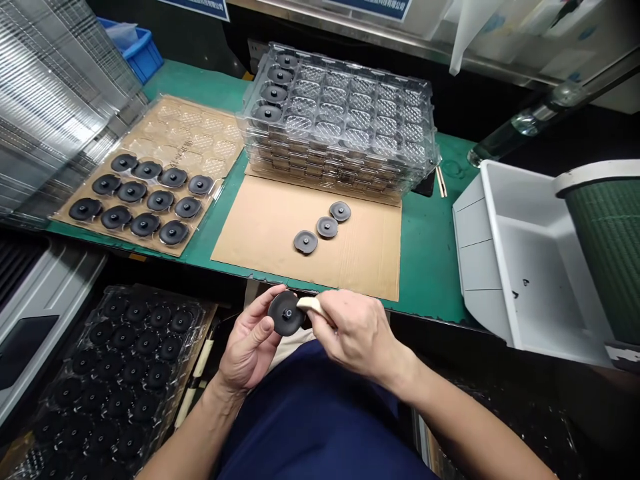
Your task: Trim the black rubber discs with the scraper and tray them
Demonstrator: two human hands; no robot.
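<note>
In my left hand [250, 347] is a round black disc [281, 319] with a small hub at its centre, its face turned up toward me. The thumb and fingers grip its left edge. My right hand [353, 330] pinches a cream-coloured pad or folded cloth [313, 307], whose tip touches the disc's right rim. Beyond my hands, three similar discs [327, 227] lie in a slanting row on a flat cardboard sheet [255, 227].
Left on the green table [215, 80] is a clear tray [200, 143] partly filled with discs. Stacked clear trays [345, 127] stand behind the cardboard. A grey-white bin [480, 247] sits at right. Another disc-filled tray [120, 360] lies lower left. A blue crate [143, 57] is at the back.
</note>
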